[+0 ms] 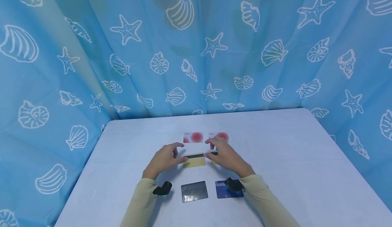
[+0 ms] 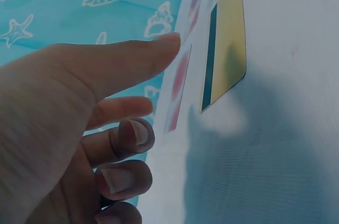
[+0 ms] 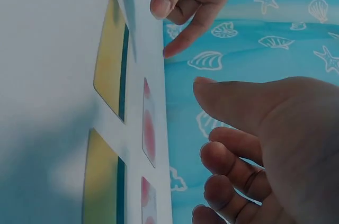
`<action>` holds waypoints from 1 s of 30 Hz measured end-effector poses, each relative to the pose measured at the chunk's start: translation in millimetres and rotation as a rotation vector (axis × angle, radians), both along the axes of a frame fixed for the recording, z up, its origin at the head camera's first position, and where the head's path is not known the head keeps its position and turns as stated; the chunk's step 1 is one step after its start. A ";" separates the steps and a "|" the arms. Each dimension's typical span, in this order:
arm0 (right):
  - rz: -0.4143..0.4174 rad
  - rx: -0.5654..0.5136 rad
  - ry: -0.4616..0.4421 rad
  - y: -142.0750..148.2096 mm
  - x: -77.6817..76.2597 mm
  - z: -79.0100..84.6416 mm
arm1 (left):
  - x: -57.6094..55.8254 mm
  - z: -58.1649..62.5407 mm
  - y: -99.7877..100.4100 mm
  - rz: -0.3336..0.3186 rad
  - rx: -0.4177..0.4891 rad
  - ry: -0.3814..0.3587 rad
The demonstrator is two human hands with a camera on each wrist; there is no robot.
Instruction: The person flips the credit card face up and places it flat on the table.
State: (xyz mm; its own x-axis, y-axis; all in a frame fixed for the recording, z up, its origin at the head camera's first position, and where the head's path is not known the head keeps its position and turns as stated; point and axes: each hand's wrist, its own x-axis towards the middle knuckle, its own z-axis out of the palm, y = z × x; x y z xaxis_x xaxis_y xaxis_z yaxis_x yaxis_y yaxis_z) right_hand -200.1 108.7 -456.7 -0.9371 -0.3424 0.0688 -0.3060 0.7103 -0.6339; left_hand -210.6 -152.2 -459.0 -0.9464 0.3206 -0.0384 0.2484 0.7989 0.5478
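Note:
Six cards lie in pairs on the table. My left hand hovers at the left end of a gold card with a dark stripe, thumb and forefinger apart and the other fingers loosely bent. Over the second gold card, my right hand hides most of it, also with thumb and forefinger spread and nothing between them. Both hands appear raised off the cloth in the wrist views, where a gold card lies flat beyond the left thumb. Farther back are two white-and-red cards, the left one uncovered, the right one partly behind the fingers.
Nearer me lie a black card and a blue card, the blue one partly covered by the right wrist's camera. A white cloth covers the table. Behind it hangs a blue curtain with shells and starfish.

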 end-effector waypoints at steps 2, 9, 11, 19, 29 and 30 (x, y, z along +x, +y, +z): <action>0.005 0.000 -0.006 -1.4 -0.2 -2.2 | -0.7 -1.9 0.6 0.002 -0.014 -0.010; 0.027 0.051 -0.045 -5.0 -2.3 -9.3 | -2.1 -6.4 1.8 0.038 -0.064 -0.065; 0.041 0.068 -0.043 -5.5 -3.8 -8.9 | -1.7 -6.0 1.7 0.045 -0.081 -0.074; 0.049 0.105 -0.055 -7.7 -7.6 -4.4 | -2.0 -0.5 1.0 0.065 -0.127 -0.105; 0.081 0.146 -0.066 -11.1 -8.0 -8.2 | 1.9 -2.3 0.9 0.076 -0.147 -0.146; 0.083 0.143 -0.062 -10.6 -8.6 -8.9 | 1.7 -1.6 1.3 0.076 -0.153 -0.143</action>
State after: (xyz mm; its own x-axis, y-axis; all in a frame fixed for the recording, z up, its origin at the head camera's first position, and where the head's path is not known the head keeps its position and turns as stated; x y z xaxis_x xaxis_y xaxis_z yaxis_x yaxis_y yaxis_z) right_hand -208.7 98.1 -465.6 -0.9059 -0.4212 -0.0436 -0.3310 0.7686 -0.5475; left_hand -208.9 -150.9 -460.6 -0.9490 0.2285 -0.2170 0.1124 0.8888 0.4444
